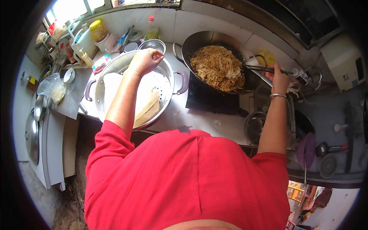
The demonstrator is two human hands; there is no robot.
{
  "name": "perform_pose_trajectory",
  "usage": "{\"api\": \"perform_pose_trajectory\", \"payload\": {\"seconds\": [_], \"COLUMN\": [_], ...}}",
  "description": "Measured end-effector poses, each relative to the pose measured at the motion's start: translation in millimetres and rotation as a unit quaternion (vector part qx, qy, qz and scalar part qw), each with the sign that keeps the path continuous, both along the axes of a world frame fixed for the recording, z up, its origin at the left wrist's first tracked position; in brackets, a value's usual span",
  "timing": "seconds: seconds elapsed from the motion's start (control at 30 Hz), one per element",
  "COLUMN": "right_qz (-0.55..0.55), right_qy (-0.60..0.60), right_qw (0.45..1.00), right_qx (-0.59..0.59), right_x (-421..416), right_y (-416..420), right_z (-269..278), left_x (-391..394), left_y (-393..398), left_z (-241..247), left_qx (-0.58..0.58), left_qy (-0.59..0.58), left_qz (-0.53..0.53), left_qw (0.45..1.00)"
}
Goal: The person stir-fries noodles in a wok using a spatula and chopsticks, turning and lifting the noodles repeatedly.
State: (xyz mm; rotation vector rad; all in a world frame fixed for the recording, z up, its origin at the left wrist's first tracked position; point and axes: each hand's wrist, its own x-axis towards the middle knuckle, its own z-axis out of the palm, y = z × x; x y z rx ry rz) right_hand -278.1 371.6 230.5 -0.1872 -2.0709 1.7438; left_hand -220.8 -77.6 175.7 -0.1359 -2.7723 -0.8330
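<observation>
My right hand grips a pair of long dark chopsticks over the right side of a large wok. A metal spatula's handle runs close under that hand; I cannot tell whether the fingers touch it. A heap of browned noodles fills the middle of the wok. My left hand hovers above a metal steamer basket with purple handles, its fingers curled together and nothing visible in them. In the basket, a white cloth and a tan sheet partly cover the perforated bottom.
The wok sits on a black cooktop. Behind the basket stand a metal bowl, a red-capped bottle, a yellow-lidded jar and a white jug. To the right are a metal bowl and a purple basin.
</observation>
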Motion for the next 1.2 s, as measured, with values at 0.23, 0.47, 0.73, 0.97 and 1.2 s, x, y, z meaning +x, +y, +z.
{"api": "perform_pose_trajectory", "payload": {"seconds": [0.23,0.47,0.73,0.97,1.2], "right_qz": [0.066,0.018,0.031,0.031,0.079], "right_qy": [0.02,0.022,0.119,0.028,0.013], "right_qw": [0.996,0.99,0.85,0.979,0.997], "right_qx": [0.06,-0.138,-0.513,-0.2,-0.001], "right_x": [14.1,-6.6,-13.2,-16.9,-36.9], "right_y": [-48.1,-51.7,-14.2,-25.8,-99.6], "right_z": [-13.0,-55.4,-12.3,-3.1,-55.3], "left_x": [10.6,12.3,10.1,2.5,-5.6], "left_y": [-2.2,-2.1,2.1,11.3,20.1], "left_z": [-1.3,-2.7,-6.5,-7.5,-13.3], "left_qx": [0.002,-0.016,-0.019,-0.011,-0.029], "left_qy": [-0.021,-0.037,-0.042,-0.055,-0.071], "left_qz": [-0.015,-0.024,-0.028,-0.031,-0.05], "left_qw": [1.0,0.999,0.999,0.998,0.996]}}
